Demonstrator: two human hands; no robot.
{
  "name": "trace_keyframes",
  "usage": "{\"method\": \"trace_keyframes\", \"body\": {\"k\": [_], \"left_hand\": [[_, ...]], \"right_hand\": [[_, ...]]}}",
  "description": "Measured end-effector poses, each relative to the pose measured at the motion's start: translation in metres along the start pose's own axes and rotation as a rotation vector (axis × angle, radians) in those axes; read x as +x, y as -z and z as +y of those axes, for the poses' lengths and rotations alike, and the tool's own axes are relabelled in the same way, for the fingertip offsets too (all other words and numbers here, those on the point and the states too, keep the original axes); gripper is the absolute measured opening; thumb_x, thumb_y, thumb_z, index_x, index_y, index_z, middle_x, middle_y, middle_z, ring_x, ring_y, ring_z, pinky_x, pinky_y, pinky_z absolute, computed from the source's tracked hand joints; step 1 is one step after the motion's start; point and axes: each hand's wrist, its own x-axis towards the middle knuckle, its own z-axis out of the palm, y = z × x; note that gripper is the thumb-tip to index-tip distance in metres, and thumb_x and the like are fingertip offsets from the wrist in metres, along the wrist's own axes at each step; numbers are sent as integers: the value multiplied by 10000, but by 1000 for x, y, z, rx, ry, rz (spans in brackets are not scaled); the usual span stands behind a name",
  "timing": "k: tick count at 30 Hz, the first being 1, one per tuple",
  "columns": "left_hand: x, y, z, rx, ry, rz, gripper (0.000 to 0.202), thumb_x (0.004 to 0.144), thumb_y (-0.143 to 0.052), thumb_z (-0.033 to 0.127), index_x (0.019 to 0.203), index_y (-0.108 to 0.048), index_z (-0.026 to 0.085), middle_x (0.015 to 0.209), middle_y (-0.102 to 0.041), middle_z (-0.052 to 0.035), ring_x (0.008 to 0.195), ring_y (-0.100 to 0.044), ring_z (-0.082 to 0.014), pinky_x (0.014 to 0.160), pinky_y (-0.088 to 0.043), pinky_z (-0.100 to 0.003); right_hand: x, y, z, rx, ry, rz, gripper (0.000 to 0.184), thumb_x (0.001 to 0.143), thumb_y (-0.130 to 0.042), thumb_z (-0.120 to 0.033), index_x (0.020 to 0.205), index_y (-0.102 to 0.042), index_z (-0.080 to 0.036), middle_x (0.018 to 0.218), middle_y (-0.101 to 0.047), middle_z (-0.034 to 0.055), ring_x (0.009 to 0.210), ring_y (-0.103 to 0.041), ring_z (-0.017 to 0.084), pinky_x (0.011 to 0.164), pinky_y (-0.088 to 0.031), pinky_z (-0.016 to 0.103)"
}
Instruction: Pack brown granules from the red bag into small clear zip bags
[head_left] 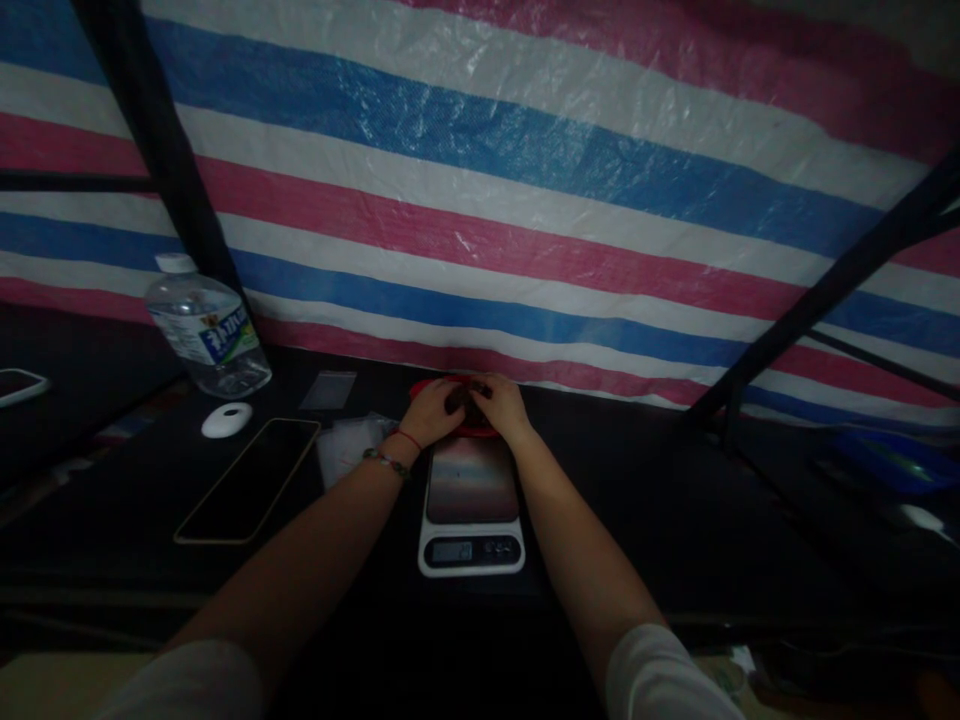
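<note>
Both my hands are together over a shallow red dish behind the kitchen scale. My left hand comes in from the left, its fingers bent into a dark brown lump or loose pieces. From the right, my right hand has its fingers curled on the same dark brown stuff. The dim light hides what it is exactly. Just in front of the dish lies the white scale with a shiny metal plate and a lit display, too faint to read surely.
Small clear plastic bags lie left of the scale, and another bag is behind them. Further left are a phone, a white oval case and a large clear bottle. A striped tarp hangs behind the black table.
</note>
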Motion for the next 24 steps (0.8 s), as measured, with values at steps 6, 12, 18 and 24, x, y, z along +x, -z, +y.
{"method": "trace_keyframes", "body": {"k": [6, 12, 18, 24], "left_hand": [[0, -2, 0, -44, -23, -22, 457, 705, -593, 206, 1159, -580, 162, 1109, -638, -94, 1052, -588, -249, 979, -457, -403], [1, -3, 0, -50, -1, -76, 309, 712, -588, 214, 1015, -632, 170, 1022, -665, -85, 995, -615, -251, 933, -482, -396], [2, -2, 1, -94, 24, -61, 327, 731, -604, 242, 1049, -633, 174, 1024, -675, -78, 976, -627, -243, 907, -492, -385], [1, -2, 1, -114, 40, -43, 389, 737, -602, 224, 1123, -605, 178, 1056, -675, -75, 1008, -625, -244, 926, -485, -390]], "right_hand": [[-1, -2, -12, 73, 44, -4, 215, 810, -601, -161, 997, -704, -185, 1017, -695, 61, 970, -612, 181, 915, -457, 313], [-2, -3, -16, 73, 70, -91, 340, 813, -612, -167, 1150, -645, -207, 1111, -676, 55, 1030, -598, 182, 962, -430, 335], [0, -6, -13, 49, 81, -30, 261, 783, -647, -180, 1043, -674, -183, 1065, -652, 76, 1023, -574, 199, 950, -432, 347], [-1, -6, -15, 59, 82, -56, 173, 803, -644, -197, 970, -689, -193, 995, -679, 61, 971, -591, 197, 929, -428, 354]]}}
